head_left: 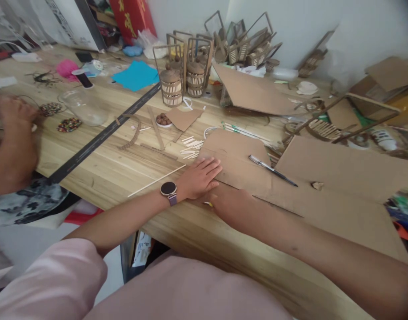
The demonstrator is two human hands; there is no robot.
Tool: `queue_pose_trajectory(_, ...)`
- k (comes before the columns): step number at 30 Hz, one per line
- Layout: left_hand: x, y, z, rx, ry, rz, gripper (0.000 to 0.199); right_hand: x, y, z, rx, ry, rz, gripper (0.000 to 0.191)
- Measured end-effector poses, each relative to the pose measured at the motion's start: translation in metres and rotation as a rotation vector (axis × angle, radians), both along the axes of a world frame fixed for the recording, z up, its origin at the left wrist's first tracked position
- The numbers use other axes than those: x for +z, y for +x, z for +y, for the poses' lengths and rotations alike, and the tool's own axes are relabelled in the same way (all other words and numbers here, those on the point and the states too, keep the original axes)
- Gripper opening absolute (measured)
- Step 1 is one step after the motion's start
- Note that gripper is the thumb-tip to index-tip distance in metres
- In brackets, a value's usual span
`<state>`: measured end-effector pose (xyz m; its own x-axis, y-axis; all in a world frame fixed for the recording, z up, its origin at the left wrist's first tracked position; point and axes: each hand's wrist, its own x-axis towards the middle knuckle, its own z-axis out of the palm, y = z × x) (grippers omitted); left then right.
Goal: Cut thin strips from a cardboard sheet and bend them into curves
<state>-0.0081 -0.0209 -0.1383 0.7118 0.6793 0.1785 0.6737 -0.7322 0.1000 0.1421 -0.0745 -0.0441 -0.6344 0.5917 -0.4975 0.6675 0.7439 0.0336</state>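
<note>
My left hand (200,175), with a dark-faced watch at the wrist, lies flat with fingers stretched out on the near left edge of a brown cardboard piece (235,153). Close below it, my right hand (209,196) is bent in and mostly hidden by the left hand and its own wrist. A small yellow bit shows at the right hand; what it belongs to cannot be made out. A thin wooden stick (157,180) lies left of my hands, and short pale sticks (191,148) lie just beyond them. A pen (273,170) rests on the cardboard.
Small lidded wooden baskets with tall handles (171,86) stand at the back. A folded cardboard sheet (350,173) covers the right side. A dark strip (104,135) crosses the table (120,173). Another person's arm (17,142) is at left, near beads (69,125) and a jar (86,109).
</note>
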Motion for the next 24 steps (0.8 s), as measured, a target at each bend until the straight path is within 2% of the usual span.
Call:
queue_pose_trajectory(6, -0.003, -0.001, 0.0, 0.004, 0.023, -0.022, 0.054, -0.006, 0.024, -0.01, -0.041, -0.009, -0.138, 0.039)
queue_pose_trajectory(10, -0.004, -0.001, 0.0, 0.001, 0.028, -0.027, 0.053, -0.007, 0.054, -0.018, -0.199, -0.062, -0.245, 0.045)
queue_pose_trajectory(13, -0.002, 0.0, 0.0, 0.009, 0.026, -0.015, 0.052, -0.004, 0.081, -0.02, -0.294, -0.121, -0.14, 0.038)
queue_pose_trajectory(16, 0.001, -0.001, 0.003, 0.001, 0.025, -0.009, 0.051, 0.003, 0.098, -0.018, -0.298, -0.172, 0.032, 0.03)
queue_pose_trajectory(19, 0.004, -0.004, 0.01, -0.054, 0.022, 0.001, 0.05, 0.007, 0.093, -0.015, -0.305, -0.145, 0.079, 0.03)
queue_pose_trajectory(24, 0.003, -0.008, 0.015, -0.078, 0.037, -0.018, 0.049, -0.006, 0.044, -0.008, -0.284, -0.062, 0.067, 0.031)
